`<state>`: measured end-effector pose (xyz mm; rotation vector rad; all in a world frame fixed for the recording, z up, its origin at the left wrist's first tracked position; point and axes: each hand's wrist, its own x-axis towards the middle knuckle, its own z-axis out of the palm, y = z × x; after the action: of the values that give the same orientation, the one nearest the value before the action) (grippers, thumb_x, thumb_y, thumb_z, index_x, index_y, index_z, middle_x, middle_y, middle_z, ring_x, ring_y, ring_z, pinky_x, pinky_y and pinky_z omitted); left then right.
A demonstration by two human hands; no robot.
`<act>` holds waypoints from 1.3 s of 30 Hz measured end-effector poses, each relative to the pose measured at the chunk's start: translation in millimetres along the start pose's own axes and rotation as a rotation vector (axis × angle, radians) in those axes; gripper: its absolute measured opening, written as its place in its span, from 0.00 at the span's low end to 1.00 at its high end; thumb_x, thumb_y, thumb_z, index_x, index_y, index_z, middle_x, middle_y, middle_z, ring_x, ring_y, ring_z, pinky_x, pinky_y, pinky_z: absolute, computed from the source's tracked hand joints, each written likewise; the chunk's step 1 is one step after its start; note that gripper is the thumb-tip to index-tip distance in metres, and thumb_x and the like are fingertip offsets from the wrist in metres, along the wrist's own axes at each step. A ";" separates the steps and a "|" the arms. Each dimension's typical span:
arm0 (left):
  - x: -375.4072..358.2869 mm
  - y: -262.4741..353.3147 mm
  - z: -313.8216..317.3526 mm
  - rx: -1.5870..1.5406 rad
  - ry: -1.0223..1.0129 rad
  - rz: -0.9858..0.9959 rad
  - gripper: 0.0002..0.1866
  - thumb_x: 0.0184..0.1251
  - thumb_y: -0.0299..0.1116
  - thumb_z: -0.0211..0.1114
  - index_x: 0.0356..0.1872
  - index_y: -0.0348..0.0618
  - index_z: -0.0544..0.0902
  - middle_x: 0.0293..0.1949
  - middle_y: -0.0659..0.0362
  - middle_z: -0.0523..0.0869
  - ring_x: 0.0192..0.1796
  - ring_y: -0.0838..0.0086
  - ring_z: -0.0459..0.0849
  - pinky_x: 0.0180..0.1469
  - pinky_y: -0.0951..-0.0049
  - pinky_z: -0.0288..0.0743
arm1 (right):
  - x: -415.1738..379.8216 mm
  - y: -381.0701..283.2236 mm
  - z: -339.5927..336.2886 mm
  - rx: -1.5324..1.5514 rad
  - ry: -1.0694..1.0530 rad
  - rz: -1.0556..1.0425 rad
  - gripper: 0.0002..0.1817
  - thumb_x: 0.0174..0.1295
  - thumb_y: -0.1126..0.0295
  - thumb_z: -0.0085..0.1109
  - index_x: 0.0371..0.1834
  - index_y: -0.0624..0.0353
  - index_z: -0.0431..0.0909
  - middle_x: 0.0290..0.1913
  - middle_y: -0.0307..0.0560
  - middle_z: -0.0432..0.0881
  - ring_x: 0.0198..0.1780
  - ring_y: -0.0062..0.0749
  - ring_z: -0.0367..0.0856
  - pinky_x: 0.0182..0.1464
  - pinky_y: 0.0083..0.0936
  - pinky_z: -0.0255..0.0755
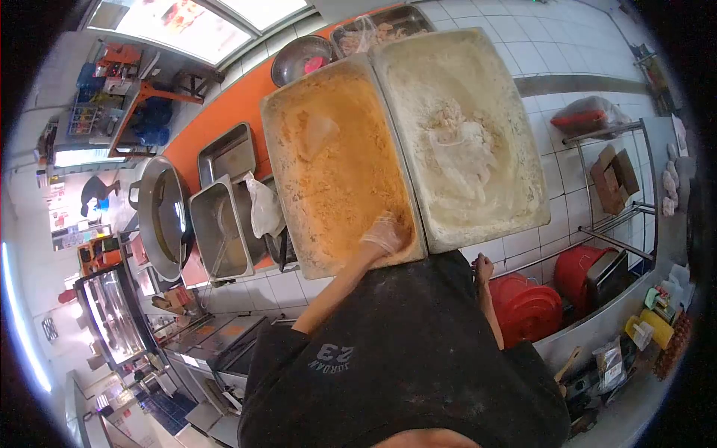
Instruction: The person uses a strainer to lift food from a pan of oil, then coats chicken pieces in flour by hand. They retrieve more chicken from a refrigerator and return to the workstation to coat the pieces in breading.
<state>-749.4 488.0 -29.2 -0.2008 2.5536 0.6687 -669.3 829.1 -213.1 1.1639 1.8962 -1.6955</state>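
Note:
My left hand (385, 235), in a clear plastic glove, is down in the near right corner of a deep tray (280, 123) of orange breading powder (328, 201). Its fingers are partly hidden by the powder and the glove. A pale translucent piece (321, 133) lies farther up in the same powder. Alongside on the right stands a second tray (534, 160) with whitish flour; crumpled clear plastic (467, 160), perhaps a glove, rests in it. My right hand (483, 266) hangs low beside my dark shirt, below that tray's near edge. Its fingers are curled, and whatever they hold is hidden.
Left of the trays are a white plastic bag (263, 205), metal pans (222, 235) and a big round pot (160, 216) on an orange counter (203, 116). A bowl (299, 60) stands at the back. To my right are red lidded buckets (523, 310) and a metal rack (582, 168).

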 end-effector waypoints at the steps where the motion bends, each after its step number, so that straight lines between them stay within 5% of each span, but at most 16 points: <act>1: -3.7 7.7 -21.2 -0.074 -0.154 0.084 0.19 0.62 0.44 0.52 0.42 0.39 0.80 0.46 0.38 0.78 0.51 0.48 0.76 0.54 0.52 0.69 | 4.6 4.7 0.9 -0.009 -0.005 -0.008 0.17 0.63 0.58 0.54 0.23 0.58 0.72 0.20 0.42 0.75 0.17 0.23 0.70 0.18 0.21 0.64; 3: 0.7 -4.0 -27.2 -0.149 -0.303 0.167 0.19 0.63 0.44 0.52 0.43 0.38 0.79 0.46 0.37 0.78 0.51 0.48 0.76 0.53 0.52 0.69 | 9.5 4.7 1.9 -0.018 -0.014 -0.019 0.17 0.64 0.58 0.54 0.22 0.58 0.72 0.20 0.42 0.75 0.17 0.23 0.70 0.18 0.21 0.63; 6: 11.9 -38.4 -7.2 -0.266 -0.006 -0.124 0.16 0.62 0.41 0.53 0.41 0.40 0.81 0.44 0.39 0.80 0.50 0.49 0.77 0.51 0.54 0.71 | 6.5 2.6 2.3 -0.008 0.013 -0.035 0.17 0.64 0.59 0.53 0.23 0.58 0.72 0.19 0.40 0.74 0.16 0.23 0.70 0.17 0.21 0.63; 8: 0.2 -36.6 -16.3 0.373 0.375 0.378 0.15 0.61 0.37 0.53 0.40 0.38 0.81 0.39 0.39 0.81 0.47 0.49 0.79 0.49 0.55 0.72 | 8.0 0.3 1.3 0.064 -0.025 0.007 0.16 0.65 0.59 0.52 0.23 0.58 0.72 0.18 0.40 0.73 0.16 0.22 0.69 0.16 0.19 0.62; 9: 3.1 -38.4 -6.1 0.373 0.374 0.379 0.15 0.61 0.37 0.53 0.40 0.38 0.81 0.39 0.39 0.81 0.47 0.49 0.79 0.49 0.55 0.72 | 8.0 -0.2 2.1 0.065 -0.024 0.007 0.16 0.65 0.59 0.52 0.23 0.58 0.72 0.18 0.40 0.73 0.16 0.22 0.69 0.16 0.19 0.62; 11: 12.2 -35.8 19.3 0.284 0.021 0.315 0.15 0.61 0.36 0.53 0.41 0.37 0.81 0.40 0.40 0.81 0.48 0.49 0.78 0.51 0.57 0.71 | 9.1 2.3 4.1 0.059 0.017 0.007 0.15 0.65 0.59 0.53 0.24 0.58 0.72 0.18 0.39 0.72 0.15 0.21 0.68 0.15 0.17 0.61; 14: -1.4 9.5 0.3 -0.201 -0.054 -0.013 0.16 0.61 0.37 0.51 0.43 0.39 0.81 0.45 0.42 0.80 0.49 0.49 0.78 0.53 0.57 0.70 | 7.8 0.3 3.7 0.043 -0.004 -0.008 0.18 0.64 0.58 0.52 0.21 0.58 0.69 0.17 0.42 0.72 0.14 0.25 0.70 0.14 0.22 0.64; 18: -4.6 2.7 -37.8 -0.499 -0.187 -0.165 0.16 0.62 0.38 0.50 0.41 0.40 0.81 0.47 0.44 0.80 0.47 0.50 0.79 0.52 0.58 0.71 | 12.8 3.4 3.2 0.053 -0.019 -0.035 0.18 0.64 0.58 0.53 0.21 0.58 0.69 0.17 0.42 0.72 0.14 0.25 0.70 0.14 0.22 0.65; 20: -2.8 -18.9 -27.0 0.002 0.273 0.301 0.16 0.62 0.38 0.50 0.40 0.39 0.81 0.44 0.43 0.80 0.47 0.51 0.79 0.50 0.56 0.72 | 15.5 4.6 0.7 0.075 -0.013 -0.023 0.18 0.64 0.58 0.53 0.21 0.59 0.69 0.17 0.42 0.72 0.14 0.25 0.70 0.15 0.22 0.65; 23: 1.3 -39.9 -19.0 0.323 0.396 0.213 0.16 0.62 0.39 0.49 0.40 0.39 0.81 0.44 0.43 0.80 0.52 0.51 0.75 0.52 0.54 0.70 | 18.0 6.2 -0.9 0.087 -0.019 -0.007 0.18 0.64 0.58 0.53 0.21 0.59 0.70 0.17 0.41 0.72 0.15 0.24 0.70 0.15 0.22 0.65; 24: 3.3 -41.1 -14.8 0.326 0.391 0.213 0.16 0.62 0.39 0.49 0.40 0.39 0.81 0.44 0.43 0.80 0.52 0.51 0.75 0.52 0.54 0.70 | 17.1 7.8 0.1 0.088 -0.018 -0.002 0.18 0.64 0.58 0.53 0.21 0.59 0.70 0.17 0.41 0.72 0.15 0.24 0.70 0.15 0.22 0.65; 26: 3.7 -17.2 -21.6 0.506 -0.150 0.238 0.17 0.62 0.39 0.50 0.41 0.38 0.80 0.45 0.42 0.80 0.53 0.51 0.75 0.53 0.54 0.70 | 8.6 1.7 1.9 0.060 0.010 0.018 0.18 0.64 0.58 0.52 0.21 0.59 0.70 0.17 0.41 0.72 0.15 0.24 0.70 0.15 0.22 0.65; 29: -4.6 2.2 12.2 0.185 0.085 0.297 0.18 0.62 0.40 0.51 0.42 0.37 0.80 0.41 0.41 0.80 0.46 0.49 0.78 0.51 0.55 0.71 | 6.1 -1.6 0.6 0.027 0.000 -0.007 0.18 0.64 0.58 0.52 0.22 0.59 0.70 0.17 0.41 0.72 0.15 0.24 0.70 0.15 0.22 0.65; 33: 7.2 -26.3 38.6 -0.038 0.010 0.351 0.19 0.62 0.41 0.52 0.42 0.35 0.79 0.37 0.40 0.80 0.40 0.48 0.78 0.49 0.57 0.72 | 9.1 1.8 0.8 0.028 -0.037 -0.047 0.18 0.64 0.58 0.53 0.21 0.59 0.70 0.17 0.41 0.72 0.15 0.25 0.71 0.15 0.23 0.65; 35: -2.2 -3.7 11.0 -0.299 -0.042 0.183 0.19 0.64 0.43 0.50 0.40 0.34 0.79 0.34 0.39 0.80 0.38 0.47 0.78 0.46 0.56 0.71 | 11.1 -0.1 3.1 0.055 -0.034 0.010 0.16 0.64 0.60 0.52 0.23 0.58 0.71 0.18 0.39 0.72 0.15 0.20 0.66 0.15 0.20 0.61; 39: 25.6 -58.5 26.4 -0.308 -0.125 0.201 0.20 0.66 0.44 0.49 0.36 0.34 0.79 0.33 0.40 0.81 0.39 0.48 0.78 0.44 0.55 0.70 | 17.0 -6.1 6.2 -0.007 0.009 0.020 0.16 0.64 0.60 0.52 0.22 0.57 0.71 0.18 0.39 0.72 0.16 0.21 0.68 0.16 0.20 0.62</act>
<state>-745.4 449.8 -86.6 -0.0030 2.3606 1.1158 -685.8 829.4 -222.7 1.1865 1.8882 -1.6738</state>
